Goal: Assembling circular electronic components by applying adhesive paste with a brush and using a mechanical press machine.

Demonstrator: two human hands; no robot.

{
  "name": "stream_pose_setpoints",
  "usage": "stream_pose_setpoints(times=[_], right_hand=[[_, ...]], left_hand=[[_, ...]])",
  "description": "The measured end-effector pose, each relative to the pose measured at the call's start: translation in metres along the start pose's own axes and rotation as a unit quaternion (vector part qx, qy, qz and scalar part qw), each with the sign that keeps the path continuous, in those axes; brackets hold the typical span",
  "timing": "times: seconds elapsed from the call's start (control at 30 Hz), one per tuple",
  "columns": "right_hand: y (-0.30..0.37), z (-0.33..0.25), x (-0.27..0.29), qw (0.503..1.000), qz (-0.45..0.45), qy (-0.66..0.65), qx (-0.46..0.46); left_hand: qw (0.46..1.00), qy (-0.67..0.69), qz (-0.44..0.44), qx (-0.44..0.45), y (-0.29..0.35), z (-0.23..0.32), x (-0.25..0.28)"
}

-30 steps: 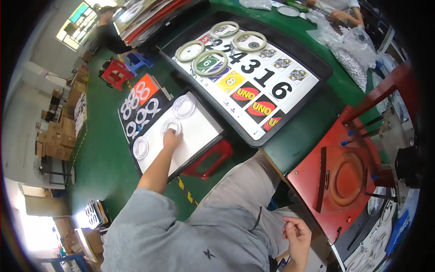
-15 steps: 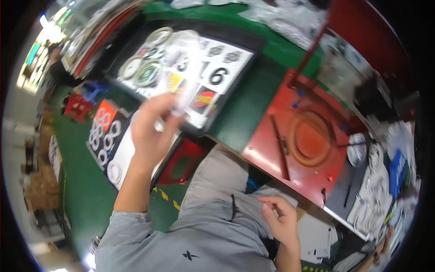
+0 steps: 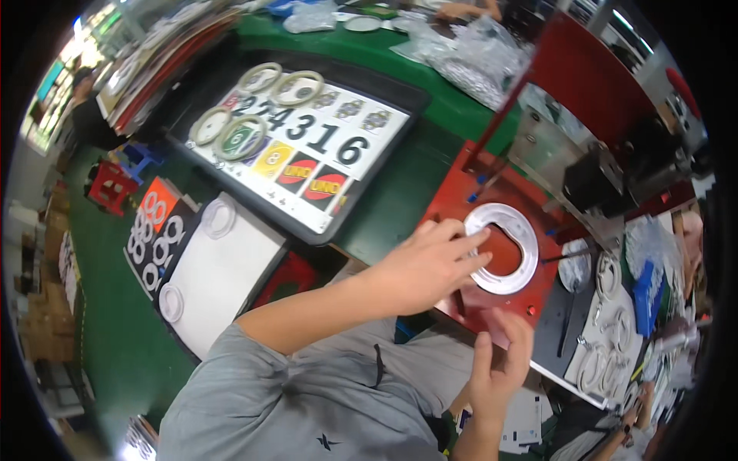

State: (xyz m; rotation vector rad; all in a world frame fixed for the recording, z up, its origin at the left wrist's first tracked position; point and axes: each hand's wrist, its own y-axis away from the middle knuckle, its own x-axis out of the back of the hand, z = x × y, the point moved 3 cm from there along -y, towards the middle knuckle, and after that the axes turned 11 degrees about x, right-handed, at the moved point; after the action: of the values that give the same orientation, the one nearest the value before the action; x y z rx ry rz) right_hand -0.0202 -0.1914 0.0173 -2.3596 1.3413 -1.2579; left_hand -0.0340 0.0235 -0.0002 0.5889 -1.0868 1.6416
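A white ring [image 3: 524,229] lies on the red base plate [image 3: 446,201] of a machine at the right. My left hand [image 3: 427,265] reaches across to it, its fingertips on the ring's left rim and reaching over the opening. Below the ring, near the plate's front edge, my right hand [image 3: 500,365] is raised with fingers apart and holds nothing; its fingertips are slightly blurred. Through the ring's opening, red surface shows.
Several pale rings rest on a printed sheet [image 3: 377,146] in a black tray [image 3: 338,230]. A white board [image 3: 223,269] carries two rings at the left. The machine's dark head [image 3: 596,180] overhangs the plate. More white rings [image 3: 615,330] lie right.
My left hand has swung right from above the black tray to the red plate, bringing the white ring onto it. My right hand has risen slightly, and its fingers have spread.
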Motion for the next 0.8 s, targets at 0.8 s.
stream_pose_setpoints(times=[0.8], right_hand=[[0.025,-0.023,-0.043,0.979,-0.171,-0.074,0.087]], left_hand=[[0.779,-0.275,0.003,0.564,0.085,-0.311,0.207]])
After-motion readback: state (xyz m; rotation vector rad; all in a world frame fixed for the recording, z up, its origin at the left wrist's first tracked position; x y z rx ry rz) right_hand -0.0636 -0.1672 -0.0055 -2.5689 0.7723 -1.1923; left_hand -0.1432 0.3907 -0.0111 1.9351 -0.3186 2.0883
